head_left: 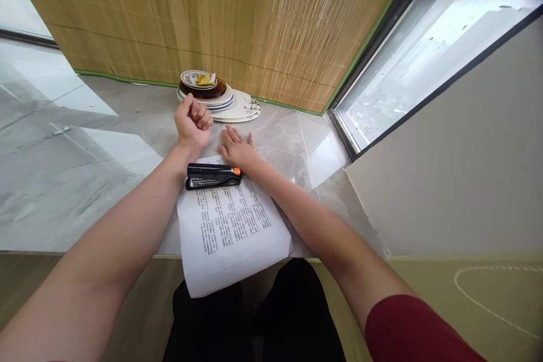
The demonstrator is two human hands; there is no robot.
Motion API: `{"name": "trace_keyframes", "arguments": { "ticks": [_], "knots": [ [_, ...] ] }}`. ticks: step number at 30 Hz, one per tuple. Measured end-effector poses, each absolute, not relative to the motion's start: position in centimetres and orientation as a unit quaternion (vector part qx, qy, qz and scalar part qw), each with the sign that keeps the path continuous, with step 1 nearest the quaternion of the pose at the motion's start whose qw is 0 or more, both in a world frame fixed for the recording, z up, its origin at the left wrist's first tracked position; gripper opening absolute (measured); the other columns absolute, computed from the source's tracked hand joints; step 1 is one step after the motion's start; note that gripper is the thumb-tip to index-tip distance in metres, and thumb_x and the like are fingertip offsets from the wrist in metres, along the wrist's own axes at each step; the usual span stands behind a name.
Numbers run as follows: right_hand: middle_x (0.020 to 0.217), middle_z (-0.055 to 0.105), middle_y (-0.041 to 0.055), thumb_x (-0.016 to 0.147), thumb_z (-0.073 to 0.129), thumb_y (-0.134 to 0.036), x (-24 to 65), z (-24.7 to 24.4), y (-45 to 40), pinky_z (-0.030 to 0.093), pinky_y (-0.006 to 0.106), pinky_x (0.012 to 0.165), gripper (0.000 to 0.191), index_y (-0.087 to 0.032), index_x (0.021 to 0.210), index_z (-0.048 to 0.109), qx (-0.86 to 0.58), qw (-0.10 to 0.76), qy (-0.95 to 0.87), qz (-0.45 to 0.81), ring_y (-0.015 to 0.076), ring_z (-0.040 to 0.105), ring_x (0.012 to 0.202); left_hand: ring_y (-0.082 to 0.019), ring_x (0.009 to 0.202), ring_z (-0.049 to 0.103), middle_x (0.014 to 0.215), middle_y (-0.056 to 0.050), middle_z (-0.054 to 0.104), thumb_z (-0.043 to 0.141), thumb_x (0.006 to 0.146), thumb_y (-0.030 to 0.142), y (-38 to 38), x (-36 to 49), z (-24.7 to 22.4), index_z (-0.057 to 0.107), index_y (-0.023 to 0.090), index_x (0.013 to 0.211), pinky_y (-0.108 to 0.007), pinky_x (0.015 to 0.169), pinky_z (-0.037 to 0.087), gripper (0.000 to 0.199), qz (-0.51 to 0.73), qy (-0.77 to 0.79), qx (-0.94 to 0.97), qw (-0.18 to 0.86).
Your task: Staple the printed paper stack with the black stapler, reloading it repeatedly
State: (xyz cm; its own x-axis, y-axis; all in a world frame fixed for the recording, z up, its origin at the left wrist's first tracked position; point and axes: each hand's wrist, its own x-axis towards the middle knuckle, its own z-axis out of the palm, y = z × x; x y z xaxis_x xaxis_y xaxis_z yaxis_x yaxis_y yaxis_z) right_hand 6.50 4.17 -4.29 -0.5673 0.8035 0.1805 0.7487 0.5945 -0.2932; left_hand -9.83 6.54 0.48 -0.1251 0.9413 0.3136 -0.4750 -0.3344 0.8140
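Note:
A white sheet of printed paper (244, 263) lies on the ledge, its near end hanging over the front edge. Across its far part sits a black stapler (214, 176) with an orange button at its right end. My left hand (193, 120) is beyond the stapler, palm side up, with its fingers curled in and nothing visible in them. Lower and to the right, my right hand (238, 149) rests palm down with fingers stretched out, beside the paper's far edge. Neither hand grips the stapler.
Against the bamboo blind (203, 17) stands a stack of plates (227, 99) with a small yellow packet (206, 80) on top. The grey marble-look ledge (127, 119) ends in front at my knees. A dark-framed window (428, 62) and a pale wall (458, 153) bound the right.

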Motion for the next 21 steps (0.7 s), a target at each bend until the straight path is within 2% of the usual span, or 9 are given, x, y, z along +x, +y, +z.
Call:
{"name": "trace_keyframes", "arguments": {
  "ticks": [4,8,12,15,18,20,21],
  "knots": [
    [0.183,0.027,0.0170,0.117,0.037,-0.043,8.8,-3.6,2.3,0.020,0.084,0.129,0.055,-0.019,0.166,0.040,-0.457,0.148,-0.874,0.078,0.0381,0.030,0.169,-0.008,0.045,0.009,0.053,0.008,0.007,0.069,0.100,0.070,5.8,-8.9,0.8,0.014,0.022,0.065,-0.036,0.050,0.006,0.081,0.711,0.250,0.418,0.507],
    [0.184,0.024,0.0176,0.117,0.031,-0.041,14.6,-2.7,1.8,0.011,0.080,0.133,0.058,-0.017,0.170,0.037,-0.517,0.089,-0.848,0.071,0.0341,0.028,0.170,-0.008,0.044,0.011,0.050,0.007,0.018,0.067,0.103,0.048,5.4,-7.9,0.7,0.025,0.022,0.059,-0.031,0.045,0.011,0.066,0.698,0.254,0.412,0.528],
    [0.184,0.026,0.0176,0.117,0.030,-0.040,19.3,-2.4,2.4,0.011,0.080,0.133,0.059,-0.016,0.170,0.038,-0.558,0.061,-0.826,0.056,0.0343,0.027,0.170,-0.007,0.042,0.013,0.050,0.008,0.019,0.073,0.097,0.052,5.4,-6.8,0.1,0.029,0.022,0.056,-0.029,0.043,0.009,0.067,0.672,0.266,0.445,0.530],
    [0.182,0.031,0.0176,0.117,0.029,-0.036,20.4,-2.8,2.9,0.015,0.082,0.131,0.055,-0.017,0.167,0.042,-0.574,0.072,-0.814,0.054,0.0342,0.029,0.170,-0.006,0.043,0.016,0.052,0.008,0.024,0.078,0.090,0.057,5.1,-5.6,-0.6,0.033,0.022,0.056,-0.029,0.045,0.008,0.066,0.624,0.314,0.513,0.498],
    [0.178,0.039,0.0167,0.115,0.035,-0.031,20.1,-2.6,3.1,0.019,0.082,0.129,0.049,-0.019,0.159,0.051,-0.558,0.106,-0.822,0.043,0.0365,0.034,0.166,-0.008,0.048,0.026,0.053,0.005,0.033,0.069,0.096,0.054,4.5,-4.4,-1.2,0.039,0.021,0.056,-0.029,0.050,0.016,0.060,0.545,0.363,0.639,0.403],
    [0.166,0.055,0.0182,0.113,0.038,-0.029,20.0,-1.7,2.9,0.028,0.076,0.128,0.041,-0.019,0.143,0.064,-0.544,0.153,-0.825,0.025,0.0382,0.047,0.155,-0.010,0.052,0.031,0.054,0.004,0.036,0.062,0.099,0.049,4.3,-3.9,-1.4,0.040,0.021,0.056,-0.030,0.055,0.022,0.056,0.460,0.378,0.734,0.327],
    [0.153,0.065,0.0189,0.113,0.038,-0.030,20.0,-1.1,2.5,0.035,0.070,0.125,0.038,-0.018,0.131,0.069,-0.535,0.185,-0.824,0.024,0.0374,0.055,0.146,-0.011,0.054,0.032,0.054,0.003,0.036,0.061,0.099,0.046,4.2,-3.8,-1.6,0.040,0.020,0.056,-0.031,0.057,0.023,0.054,0.408,0.385,0.773,0.296]
  ]
}}
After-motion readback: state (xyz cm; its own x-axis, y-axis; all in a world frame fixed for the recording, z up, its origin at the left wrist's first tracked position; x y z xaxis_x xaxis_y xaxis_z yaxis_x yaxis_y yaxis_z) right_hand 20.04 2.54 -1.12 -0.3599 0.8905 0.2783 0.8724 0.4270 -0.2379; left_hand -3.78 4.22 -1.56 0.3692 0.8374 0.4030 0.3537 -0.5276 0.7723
